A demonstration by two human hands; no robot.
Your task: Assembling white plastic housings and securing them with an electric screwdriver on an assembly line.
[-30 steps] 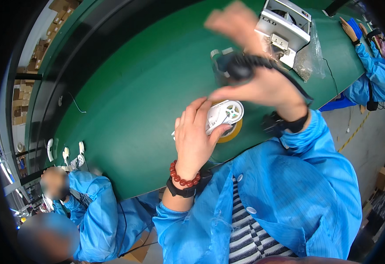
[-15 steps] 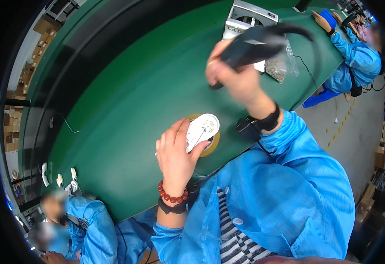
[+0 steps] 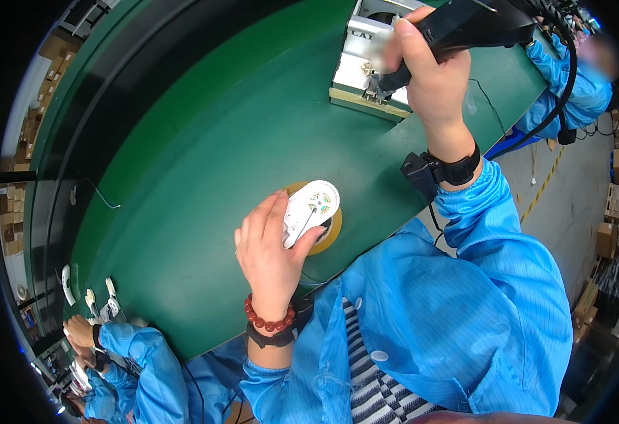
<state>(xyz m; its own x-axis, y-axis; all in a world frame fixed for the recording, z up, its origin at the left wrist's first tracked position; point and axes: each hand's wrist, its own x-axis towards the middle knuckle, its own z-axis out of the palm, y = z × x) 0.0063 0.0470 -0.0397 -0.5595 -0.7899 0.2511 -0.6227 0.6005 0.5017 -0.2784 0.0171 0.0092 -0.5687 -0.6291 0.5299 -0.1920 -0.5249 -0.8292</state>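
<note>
My left hand [image 3: 274, 251] rests on the green table and grips a white round part [image 3: 312, 208] that lies on a yellow ring-shaped holder [image 3: 329, 237]. A red bead bracelet and a black band are on that wrist. My right hand [image 3: 427, 71] is raised over the far side of the table and grips a black electric screwdriver [image 3: 470, 27], tip pointing down toward a grey metal box [image 3: 368, 62]. A black cable runs from the tool. A black wrist strap sits on my right wrist.
The green table [image 3: 182, 177] runs along a dark conveyor strip [image 3: 97, 106]. A person in a blue coat works at lower left [image 3: 122, 367], with small white parts near them [image 3: 87, 297]. Another person in blue sits at upper right [image 3: 578, 78]. Cardboard boxes line the floor at right.
My right hand has carried the screwdriver away from above the white part up toward the metal box. My left hand has stayed on the white part.
</note>
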